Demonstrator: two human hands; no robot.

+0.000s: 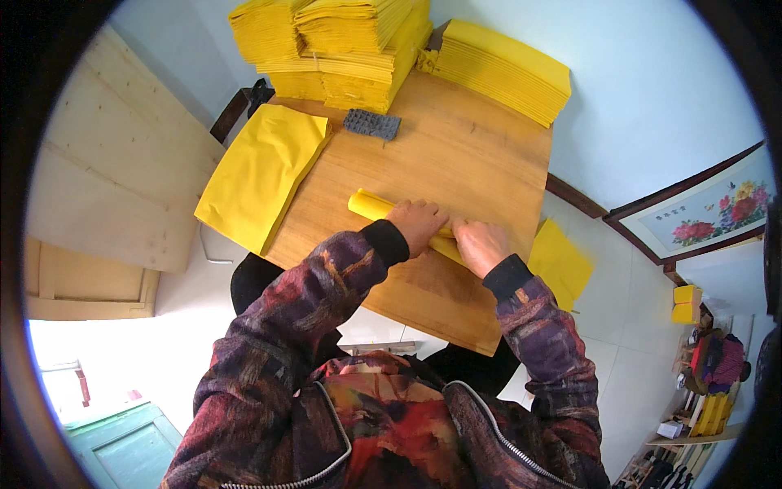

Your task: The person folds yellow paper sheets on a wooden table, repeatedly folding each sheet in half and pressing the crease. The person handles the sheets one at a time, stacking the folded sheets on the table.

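Both hands are closed around a rolled yellow sheet (371, 204), which looks like paper, over the middle of the wooden table (456, 155). My left hand (418, 226) grips it near its middle, and the open end of the roll sticks out to the left. Close beside it, my right hand (482, 243) holds the right part with its fingers curled down. The far right end of the roll is hidden behind that hand. On the table's left lies a flat stack of yellow sheets (265, 175). A dark grey textured block (372, 124) sits beyond the roll.
Tall bundles of folded yellow paper (358, 81) and another yellow stack (501, 69) stand along the table's far edge. Past the right edge a yellow sheet (560, 265) shows lower down. A framed flower picture (709, 204) leans by the wall; shelves with clothes (721, 359) are far right.
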